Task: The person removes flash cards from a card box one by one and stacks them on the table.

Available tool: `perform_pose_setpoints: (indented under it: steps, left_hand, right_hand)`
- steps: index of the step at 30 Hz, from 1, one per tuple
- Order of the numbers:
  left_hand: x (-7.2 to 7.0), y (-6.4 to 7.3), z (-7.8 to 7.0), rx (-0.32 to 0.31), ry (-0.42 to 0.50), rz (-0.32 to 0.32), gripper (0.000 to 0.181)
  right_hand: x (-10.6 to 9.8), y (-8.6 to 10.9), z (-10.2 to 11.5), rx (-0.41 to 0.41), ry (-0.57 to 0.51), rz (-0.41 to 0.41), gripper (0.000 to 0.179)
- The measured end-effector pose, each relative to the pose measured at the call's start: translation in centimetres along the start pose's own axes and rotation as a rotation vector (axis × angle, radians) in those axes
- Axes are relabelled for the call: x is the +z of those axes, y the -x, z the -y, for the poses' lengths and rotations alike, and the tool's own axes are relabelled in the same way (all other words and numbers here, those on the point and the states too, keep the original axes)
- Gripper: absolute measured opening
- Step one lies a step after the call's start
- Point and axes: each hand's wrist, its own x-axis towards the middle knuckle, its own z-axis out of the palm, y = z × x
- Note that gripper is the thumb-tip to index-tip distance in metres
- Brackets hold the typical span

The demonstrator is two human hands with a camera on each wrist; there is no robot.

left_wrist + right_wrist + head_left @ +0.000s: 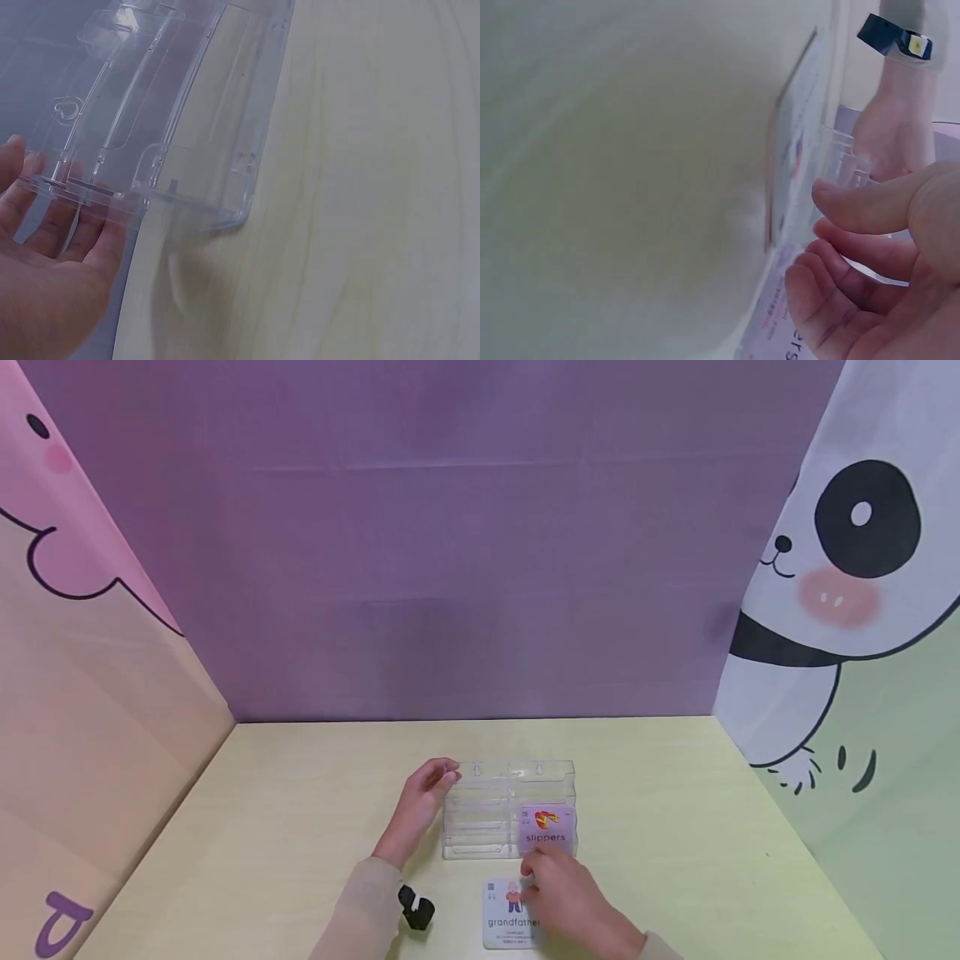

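Observation:
My left hand grips the upper left edge of a clear plastic card rack, which has rows of shallow pockets in two columns. In the left wrist view the fingers wrap behind the transparent edge, with the thumb in front. A purple "slippers" card sits in the rack's lower right pocket. Just below it, my right hand has its fingers loosely bent and nothing between thumb and fingertips in the right wrist view. That hand partly covers a white "grandfather" card on the table, which looks like a thick stack from the side.
The pale wooden table meets a purple cloth wall behind. Printed cloth panels stand at both sides, with a panda on the right one. A small black device is worn at the left wrist.

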Motion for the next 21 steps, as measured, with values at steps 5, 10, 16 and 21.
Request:
perform_pose_setpoints:
  steps: [5, 10, 16, 21]
  left_hand:
    - [0.1, 0.1, 0.0, 0.004, 0.0, -0.002, 0.028]
    - [0.1, 0.2, 0.0, 0.005, -0.012, -0.004, 0.028]
    - [0.0, 0.1, 0.0, -0.009, -0.01, -0.004, 0.029]
    - [0.1, 0.0, 0.1, -0.005, -0.009, -0.009, 0.028]
  right_hand:
    - [-0.8, 0.1, -0.2, -0.013, -0.002, -0.039, 0.013]
    - [-1.2, 0.1, -0.2, -0.014, 0.003, -0.074, 0.013]
    - [-1.7, 0.3, -0.2, -0.033, 0.011, -0.1, 0.013]
    - [-2.1, 0.4, -0.4, -0.064, 0.013, -0.149, 0.015]
